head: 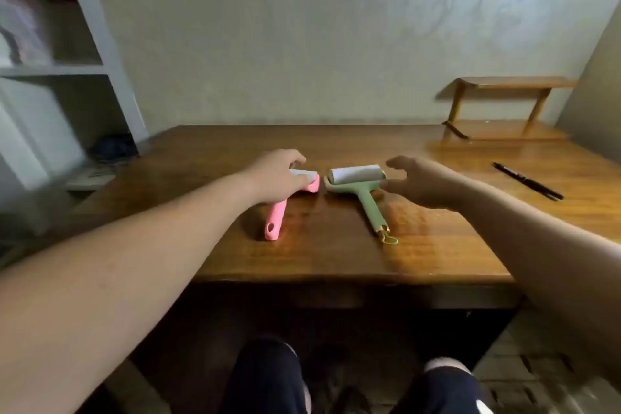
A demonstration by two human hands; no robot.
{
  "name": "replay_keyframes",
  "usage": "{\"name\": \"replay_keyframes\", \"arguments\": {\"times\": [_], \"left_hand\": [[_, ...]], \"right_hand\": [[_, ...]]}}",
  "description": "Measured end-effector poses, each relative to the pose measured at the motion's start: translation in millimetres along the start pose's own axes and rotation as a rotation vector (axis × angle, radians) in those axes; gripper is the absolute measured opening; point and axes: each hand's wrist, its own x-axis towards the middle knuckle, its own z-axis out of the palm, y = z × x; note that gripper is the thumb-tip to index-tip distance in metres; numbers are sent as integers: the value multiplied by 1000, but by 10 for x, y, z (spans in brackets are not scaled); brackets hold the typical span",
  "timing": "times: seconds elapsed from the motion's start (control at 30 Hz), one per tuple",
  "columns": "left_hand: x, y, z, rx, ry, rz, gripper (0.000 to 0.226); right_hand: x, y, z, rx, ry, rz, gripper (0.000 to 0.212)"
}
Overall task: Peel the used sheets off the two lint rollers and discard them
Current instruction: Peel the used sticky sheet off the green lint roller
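Left hand [276, 177] gripping pink roller [276, 220], right hand [424, 183] spread beside green roller [357, 175]

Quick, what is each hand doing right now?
Left hand: fingers curled over the pink roller head, gripping it.
Right hand: open beside the green roller, holding nothing.
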Motion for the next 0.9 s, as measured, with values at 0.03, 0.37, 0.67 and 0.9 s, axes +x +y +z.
{"name": "replay_keyframes", "arguments": {"times": [0.03,0.37,0.67,0.9], "left_hand": [[69,17,47,-5,3,25,60],[905,310,419,275,-220,157,38],[652,324,306,33,136,109,59],[564,-76,412,80,-40,-46,71]], "right_hand": [[67,35,49,0,9,-8,70],[874,151,243,185,-133,17,43],[1101,549,245,913,-155,-43,62],[1116,569,404,1168,-104,-6,56]]}}
